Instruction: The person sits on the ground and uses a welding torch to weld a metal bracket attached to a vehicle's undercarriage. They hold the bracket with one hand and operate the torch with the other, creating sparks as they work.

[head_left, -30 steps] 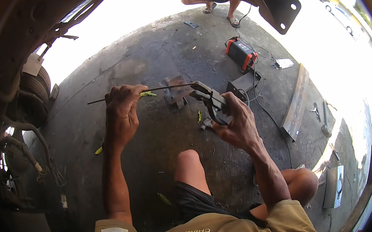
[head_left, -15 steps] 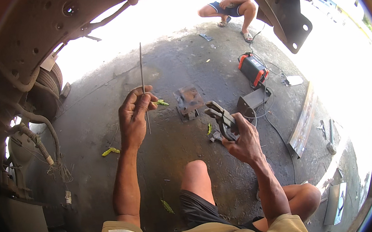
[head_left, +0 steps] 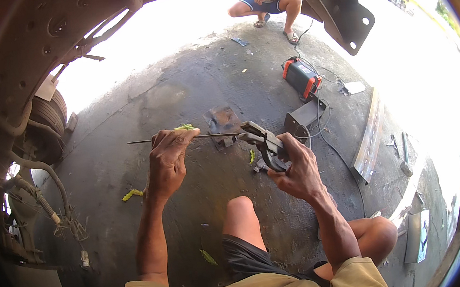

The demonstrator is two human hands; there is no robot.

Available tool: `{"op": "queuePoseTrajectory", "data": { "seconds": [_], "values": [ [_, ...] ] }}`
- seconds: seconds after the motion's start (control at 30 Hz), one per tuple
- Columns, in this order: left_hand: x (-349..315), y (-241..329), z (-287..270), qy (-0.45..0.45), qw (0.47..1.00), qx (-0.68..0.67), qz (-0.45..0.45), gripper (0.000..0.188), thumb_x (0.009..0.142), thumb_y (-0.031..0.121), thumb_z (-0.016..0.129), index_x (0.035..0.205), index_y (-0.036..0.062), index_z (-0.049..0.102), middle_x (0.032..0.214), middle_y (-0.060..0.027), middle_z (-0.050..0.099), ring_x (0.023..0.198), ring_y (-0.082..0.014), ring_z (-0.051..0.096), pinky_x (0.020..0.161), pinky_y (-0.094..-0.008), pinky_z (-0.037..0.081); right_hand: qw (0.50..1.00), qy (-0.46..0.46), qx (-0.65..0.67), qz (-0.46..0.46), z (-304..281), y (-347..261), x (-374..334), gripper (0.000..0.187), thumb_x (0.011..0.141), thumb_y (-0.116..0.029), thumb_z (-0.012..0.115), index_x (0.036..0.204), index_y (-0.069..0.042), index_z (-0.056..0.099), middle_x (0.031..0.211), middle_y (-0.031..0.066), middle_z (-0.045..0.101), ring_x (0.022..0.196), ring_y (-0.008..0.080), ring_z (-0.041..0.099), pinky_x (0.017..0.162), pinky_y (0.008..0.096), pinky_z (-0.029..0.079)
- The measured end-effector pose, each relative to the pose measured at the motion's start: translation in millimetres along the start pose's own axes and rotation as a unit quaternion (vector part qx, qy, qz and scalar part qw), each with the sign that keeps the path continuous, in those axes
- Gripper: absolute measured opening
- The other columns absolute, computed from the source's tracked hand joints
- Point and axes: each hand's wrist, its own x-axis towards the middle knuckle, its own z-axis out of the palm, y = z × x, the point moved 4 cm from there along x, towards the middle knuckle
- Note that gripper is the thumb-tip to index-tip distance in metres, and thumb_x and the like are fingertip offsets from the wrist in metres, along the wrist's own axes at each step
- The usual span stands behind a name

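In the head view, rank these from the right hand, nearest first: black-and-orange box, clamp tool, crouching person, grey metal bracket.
1. Clamp tool: gripped in the right hand.
2. Grey metal bracket: on the ground, just ahead.
3. Black-and-orange box: beyond the bracket.
4. Crouching person: far ahead, past the box.

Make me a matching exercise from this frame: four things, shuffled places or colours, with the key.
Things
1. Thin rod
2. Clamp tool
3. Boxy machine with cables
4. Ridged tire

Places and colours
A. Black with orange ends
B. Gripped in the person's left hand
C. At the far left of the picture
D. Gripped in the person's right hand

Right pairs: 1-B; 2-D; 3-A; 4-C
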Motion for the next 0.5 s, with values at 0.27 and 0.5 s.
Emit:
{"op": "queuePoseTrajectory", "data": {
  "seconds": [0.27,0.5],
  "values": [
    [-1.2,0.6,-2.9,0.001,1.0,0.01,0.03,0.042,0.092,-0.009,0.065,0.127,0.0117,0.076,0.113,-0.007,0.076,0.104,-0.0275,0.067,0.102,-0.043,0.049,1.0,0.005,-0.004,-0.031,1.2,-1.8,-8.1,0.058,0.065,-0.012,0.083,0.118,-0.004,0.061,0.1,0.0168,0.069,0.096,0.04,0.068,0.085,0.0481,0.052],
    [1.7,-4.0,-2.6,0.002,0.999,-0.009,0.033,0.046,0.089,-0.011,0.066,0.129,0.0117,0.075,0.113,-0.0063,0.075,0.102,-0.0278,0.066,0.103,-0.0441,0.047,0.998,0.015,-0.034,-0.055,-0.3,-4.9,-6.6,0.059,0.065,-0.012,0.083,0.119,-0.005,0.061,0.101,0.0156,0.069,0.096,0.0386,0.068,0.086,0.0469,0.05]
  ]
}}
